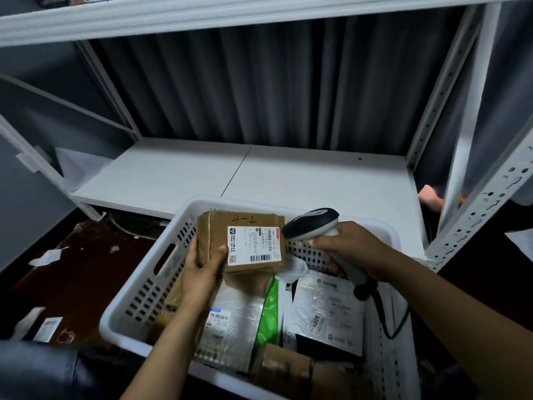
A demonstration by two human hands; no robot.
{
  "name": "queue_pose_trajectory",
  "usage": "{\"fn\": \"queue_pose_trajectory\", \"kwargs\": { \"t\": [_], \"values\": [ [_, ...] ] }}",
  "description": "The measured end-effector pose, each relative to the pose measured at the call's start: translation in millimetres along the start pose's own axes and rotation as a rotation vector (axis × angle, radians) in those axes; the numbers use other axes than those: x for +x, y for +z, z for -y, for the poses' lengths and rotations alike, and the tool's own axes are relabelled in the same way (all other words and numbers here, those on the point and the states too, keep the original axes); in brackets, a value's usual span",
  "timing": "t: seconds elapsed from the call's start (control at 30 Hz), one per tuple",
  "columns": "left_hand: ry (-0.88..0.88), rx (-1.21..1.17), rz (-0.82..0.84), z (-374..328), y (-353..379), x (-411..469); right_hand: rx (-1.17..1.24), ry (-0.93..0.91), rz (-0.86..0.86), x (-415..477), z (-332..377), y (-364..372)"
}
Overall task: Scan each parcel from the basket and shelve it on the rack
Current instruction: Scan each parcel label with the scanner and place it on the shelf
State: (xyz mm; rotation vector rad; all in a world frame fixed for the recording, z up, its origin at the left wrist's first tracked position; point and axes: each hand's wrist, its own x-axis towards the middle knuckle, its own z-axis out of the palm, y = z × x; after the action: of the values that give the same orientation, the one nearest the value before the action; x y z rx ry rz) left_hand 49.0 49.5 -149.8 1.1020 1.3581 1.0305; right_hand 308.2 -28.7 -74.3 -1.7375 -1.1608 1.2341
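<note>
Fingers (192, 253) of your left hand (202, 271) are gripping the parcel (245, 241) over the basket's (144, 287) twelve-o'clock end, your right hand (349, 243) clasping the scanner (311, 223) at its three o'clock, seemingly scanning, with shelving on the rack (288, 174) coming next.

The scene is dimly lit, and the white basket (127, 295) is rendered brightest. The floor (86, 269) left of the basket is lost in deep shadow. The rack uprights (473, 220) right of the basket are bowed by wide-angle distortion, and the corners below the basket are blurred.

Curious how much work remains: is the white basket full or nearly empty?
Fairly full: the white basket holds plastic mailers and cardboard boxes that cover its floor.
</note>
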Motion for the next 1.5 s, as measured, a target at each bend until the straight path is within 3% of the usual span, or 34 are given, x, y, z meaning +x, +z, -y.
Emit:
{"fn": "queue_pose_trajectory", "kwargs": {
  "t": [0.3, 0.77, 1.07, 1.33, 1.5],
  "values": [
    [0.038, -0.008, -0.138, 10.2, -7.9, 10.6, 0.089, 0.062, -0.031, -2.8, 1.9, -10.0],
    [0.035, -0.153, -0.13, 12.1, 6.2, 15.4, 0.128, 0.022, -0.03, -2.7, 5.5, -12.7],
    [0.012, -0.257, -0.023, -21.4, 13.0, 2.1, 0.104, -0.06, -0.055, -7.4, 19.2, -10.7],
    [-0.005, -0.287, 0.182, -98.0, 10.0, -24.9, 0.198, -0.275, -0.394, -45.5, 45.1, -8.2],
    [0.021, -0.235, 0.278, -163.7, 12.0, -43.5, 0.359, -0.394, -0.434, -77.5, 81.2, -5.4]
  ]
}}
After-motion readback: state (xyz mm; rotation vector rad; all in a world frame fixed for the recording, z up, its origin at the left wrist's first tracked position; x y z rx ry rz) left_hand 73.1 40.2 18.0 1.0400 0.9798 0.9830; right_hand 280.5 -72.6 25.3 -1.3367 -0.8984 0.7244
